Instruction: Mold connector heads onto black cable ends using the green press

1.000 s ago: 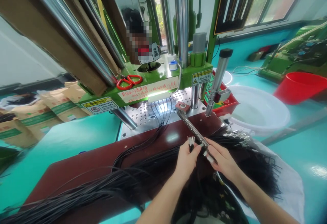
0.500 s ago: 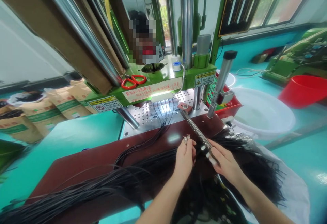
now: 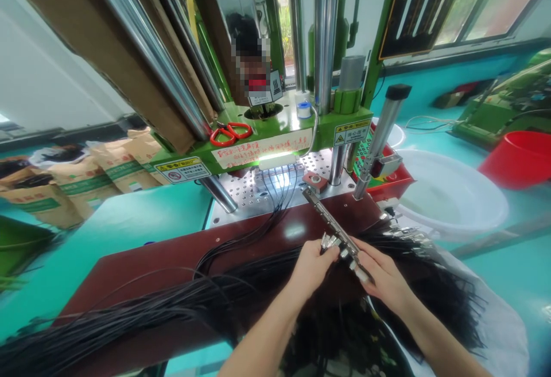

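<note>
My right hand (image 3: pixel 383 273) is closed around the near end of a long metal bar fixture (image 3: pixel 323 212). The bar slants away to the left, and its far tip lies by the front edge of the press's perforated metal plate (image 3: pixel 226 193). Several small silvery metal connectors sit along its near part. Beside the bar, my left hand (image 3: pixel 313 265) pinches a few small metal connectors (image 3: pixel 328 241) close against its left side. Whether they are seated in the bar cannot be made out. A bundle of black cables (image 3: pixel 142 308) runs across the brown tabletop (image 3: pixel 124 273) under my hands.
A green press (image 3: pixel 327 127) with steel columns stands ahead, with red-handled scissors (image 3: pixel 230 133) and a tape roll (image 3: pixel 303 109) on it. Thin cables come out of its lit mould area. To the right are a red bin (image 3: pixel 391 185), a white tub (image 3: pixel 451 193) and more cable ends (image 3: pixel 413 239).
My left hand has moved right and down to the bar, bringing its connectors against it. My right hand still grips the bar. The view has shifted slightly.
</note>
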Available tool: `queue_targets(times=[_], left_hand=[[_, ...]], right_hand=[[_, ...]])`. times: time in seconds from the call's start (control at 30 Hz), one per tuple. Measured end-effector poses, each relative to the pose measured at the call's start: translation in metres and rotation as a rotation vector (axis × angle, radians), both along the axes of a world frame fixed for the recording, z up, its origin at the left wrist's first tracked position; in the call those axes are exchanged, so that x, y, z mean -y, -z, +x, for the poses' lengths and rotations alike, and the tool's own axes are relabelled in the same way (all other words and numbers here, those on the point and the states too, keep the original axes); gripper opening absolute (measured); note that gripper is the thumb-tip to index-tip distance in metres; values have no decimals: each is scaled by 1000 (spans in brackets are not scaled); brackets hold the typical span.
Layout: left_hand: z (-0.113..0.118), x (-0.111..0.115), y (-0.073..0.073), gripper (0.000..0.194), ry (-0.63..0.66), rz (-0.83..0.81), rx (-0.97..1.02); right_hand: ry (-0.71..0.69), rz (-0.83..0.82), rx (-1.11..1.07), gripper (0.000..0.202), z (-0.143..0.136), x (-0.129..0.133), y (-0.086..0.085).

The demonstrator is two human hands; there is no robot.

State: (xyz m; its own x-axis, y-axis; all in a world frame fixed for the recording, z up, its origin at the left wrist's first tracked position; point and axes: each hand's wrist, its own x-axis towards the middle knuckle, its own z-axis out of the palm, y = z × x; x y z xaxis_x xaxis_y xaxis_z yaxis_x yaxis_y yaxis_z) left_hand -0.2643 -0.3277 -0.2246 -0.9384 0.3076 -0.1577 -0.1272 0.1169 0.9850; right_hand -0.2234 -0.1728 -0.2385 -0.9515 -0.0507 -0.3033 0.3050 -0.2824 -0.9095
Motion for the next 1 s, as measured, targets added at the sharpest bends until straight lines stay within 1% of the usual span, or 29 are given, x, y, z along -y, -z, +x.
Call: queue_targets(times=[0.1,0.17,0.23,0.37,0.57,0.67,0.77,0.83,0.87,0.93,1.0], left_hand=[[-1,1,1,28,9,3,63],[-2,2,1,29,22,-10,64],[-2,3,1,28,25,-32,33],[-1,5,-1,28,13,-81,-60],[0,4,-3,32,-4,-132,-132],[0,2,-2,34,-26,-112,-128],[-2,2,-5,35,-3,-65,-73],[-6,6,-11,36,-27,-7,-47],[-8,9,-15,35,-77,33,-40],[-12,14,-21,36,-223,113,-3],[-13,17,-23,35,-343,153,65]], right_hand=[[-68,18,-15,53,-1,-2,3],[-119,57,-47,58,-3,-3,5],[-149,134,-105,58,-3,-3,7],[-185,287,-193,53,-3,-1,7],[-199,340,-216,55,-2,-2,7],[-202,310,-190,57,-2,-2,6],[-166,174,-119,58,-2,-3,6],[-115,75,-68,57,-3,-3,7],[-85,39,-45,56,-3,-4,7],[-18,0,-12,54,-4,-5,6],[16,-14,-2,52,-5,-6,6]])
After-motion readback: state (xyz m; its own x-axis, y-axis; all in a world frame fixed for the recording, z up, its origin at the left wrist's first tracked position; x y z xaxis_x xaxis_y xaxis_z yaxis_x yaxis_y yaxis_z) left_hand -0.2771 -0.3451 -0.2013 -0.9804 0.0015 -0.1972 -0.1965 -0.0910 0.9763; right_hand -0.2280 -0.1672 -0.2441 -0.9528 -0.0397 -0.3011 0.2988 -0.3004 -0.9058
